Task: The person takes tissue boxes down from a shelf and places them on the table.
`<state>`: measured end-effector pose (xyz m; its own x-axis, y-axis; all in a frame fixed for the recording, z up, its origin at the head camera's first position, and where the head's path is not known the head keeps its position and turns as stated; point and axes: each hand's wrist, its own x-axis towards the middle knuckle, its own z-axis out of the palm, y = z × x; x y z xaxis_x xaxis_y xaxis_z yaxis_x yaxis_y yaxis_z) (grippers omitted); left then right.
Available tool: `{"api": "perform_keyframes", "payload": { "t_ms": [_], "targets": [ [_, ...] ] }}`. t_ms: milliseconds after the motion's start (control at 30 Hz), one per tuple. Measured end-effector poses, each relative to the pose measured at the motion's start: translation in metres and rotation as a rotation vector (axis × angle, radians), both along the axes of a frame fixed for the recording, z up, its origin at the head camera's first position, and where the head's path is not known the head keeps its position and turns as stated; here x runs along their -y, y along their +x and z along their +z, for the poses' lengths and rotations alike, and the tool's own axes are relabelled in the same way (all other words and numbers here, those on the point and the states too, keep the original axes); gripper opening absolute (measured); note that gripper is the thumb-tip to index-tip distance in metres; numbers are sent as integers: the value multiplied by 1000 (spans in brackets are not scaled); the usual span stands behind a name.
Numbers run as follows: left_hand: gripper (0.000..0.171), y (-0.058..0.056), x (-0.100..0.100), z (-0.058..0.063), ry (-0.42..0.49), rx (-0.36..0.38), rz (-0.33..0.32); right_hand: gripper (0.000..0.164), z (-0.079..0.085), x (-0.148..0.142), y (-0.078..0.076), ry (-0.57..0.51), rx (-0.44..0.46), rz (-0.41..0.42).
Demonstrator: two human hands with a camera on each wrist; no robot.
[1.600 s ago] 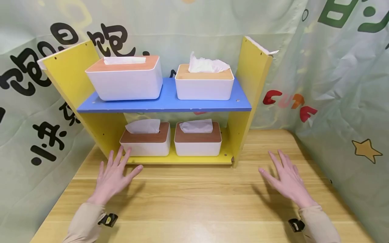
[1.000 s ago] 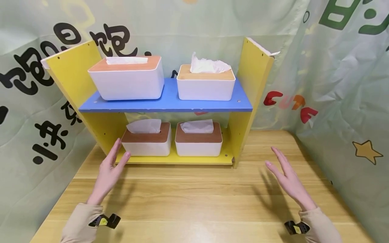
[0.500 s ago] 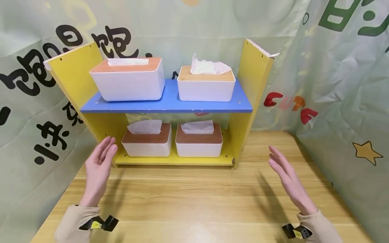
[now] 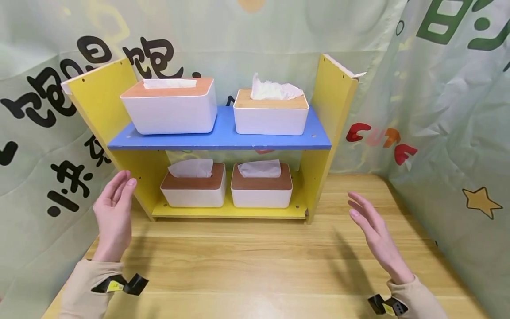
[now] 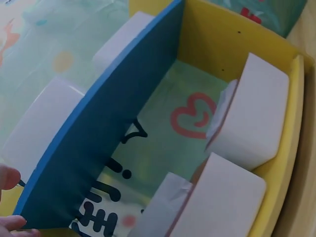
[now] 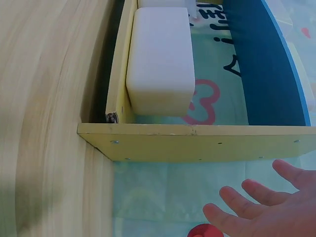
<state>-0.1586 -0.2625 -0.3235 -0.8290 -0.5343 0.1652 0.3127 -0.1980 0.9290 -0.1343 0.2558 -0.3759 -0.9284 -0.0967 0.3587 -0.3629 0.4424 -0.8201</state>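
My left hand is raised in front of the left side of a yellow shelf unit, holding nothing, its fingers loosely bent. My right hand hovers over the table to the right of the unit, fingers extended and holding nothing. On the blue shelf stand a large white tissue box with a wood-look lid and a smaller tissue box with crumpled tissue sticking up. Below them, a left tissue box and a right tissue box with brown lids sit side by side on the yellow bottom board.
The unit stands on a wooden table, towards its back. A printed pale green curtain hangs behind and along both sides. The unit's side panels rise above the blue shelf.
My left hand has drawn away leftward from the lower left tissue box, its spread fingers coming together. The right hand has turned edge-on, staying in about the same place. The boxes stay put.
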Motion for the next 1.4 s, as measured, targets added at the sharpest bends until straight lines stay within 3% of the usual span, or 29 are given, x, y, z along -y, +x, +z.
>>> {"api": "perform_keyframes", "payload": {
  "t_ms": [200,567,767,1167,1400],
  "targets": [
    [54,-7,10,18,92,10,-7,48,3,4,1,-6,-19,19],
    [70,-21,26,45,175,23,-43,47,4,6,2,15,-13,23],
    [74,-32,31,57,177,33,-39,46,5,8,3,6,-21,26],
    [63,-54,41,72,183,-11,-4,45,21,25,5,-78,-101,75],
    [52,-63,44,78,171,8,32,43,32,38,1,-222,-181,135]
  ]
}}
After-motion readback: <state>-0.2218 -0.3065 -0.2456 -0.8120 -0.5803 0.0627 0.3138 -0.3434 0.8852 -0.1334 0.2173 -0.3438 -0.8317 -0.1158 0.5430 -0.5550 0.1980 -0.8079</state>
